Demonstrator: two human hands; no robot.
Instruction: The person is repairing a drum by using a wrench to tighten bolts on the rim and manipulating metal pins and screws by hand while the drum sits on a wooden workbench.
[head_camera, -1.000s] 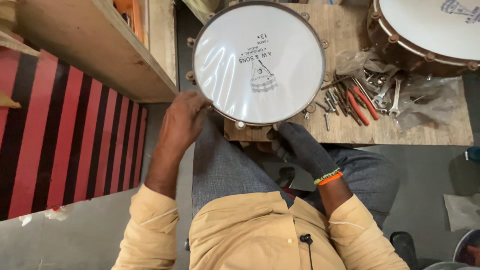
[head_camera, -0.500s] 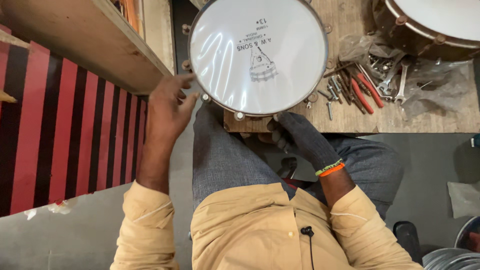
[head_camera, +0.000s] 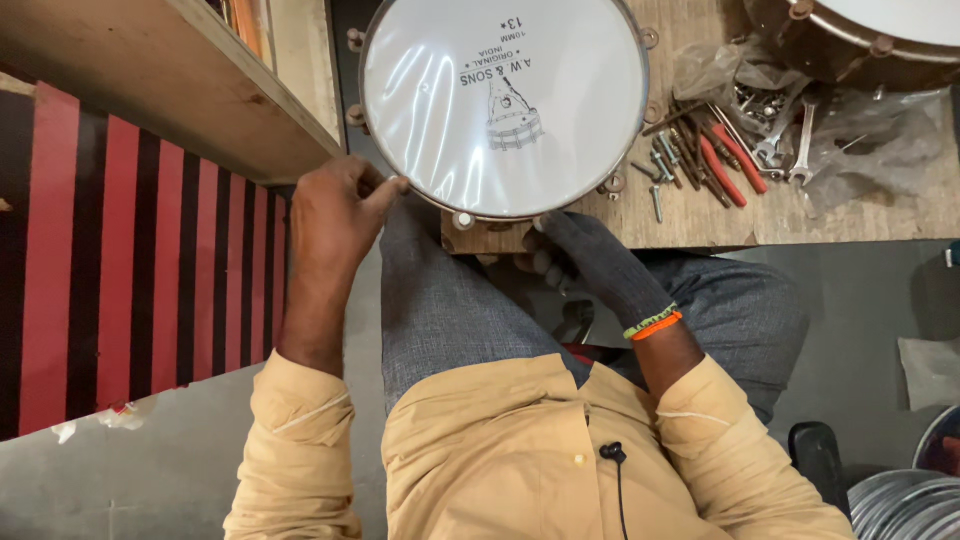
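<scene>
Wooden workbench (head_camera: 700, 215), seen from above, with a red-and-black striped surface at left.

- Round drum (head_camera: 503, 105) sits at the bench's near edge, overhanging toward the person's lap; white head faces up. Being circular, it has no long axis in plan (its printed mark reads upside down from here, so its top points toward the person).
- Left hand (head_camera: 335, 215): fingers curled against the rim at its lower left, touching the hoop; thumb tip pressed to it.
- Right hand (head_camera: 585, 262), in a dark glove: under the drum's near edge; whether it grips, I cannot tell.
- Progress, as judged: head and hoop seated, lugs visible round the rim. Loose bolts (head_camera: 655, 185), red-handled pliers (head_camera: 728, 165) and spanner (head_camera: 803, 145) lying out suggest fitting is unfinished.
</scene>
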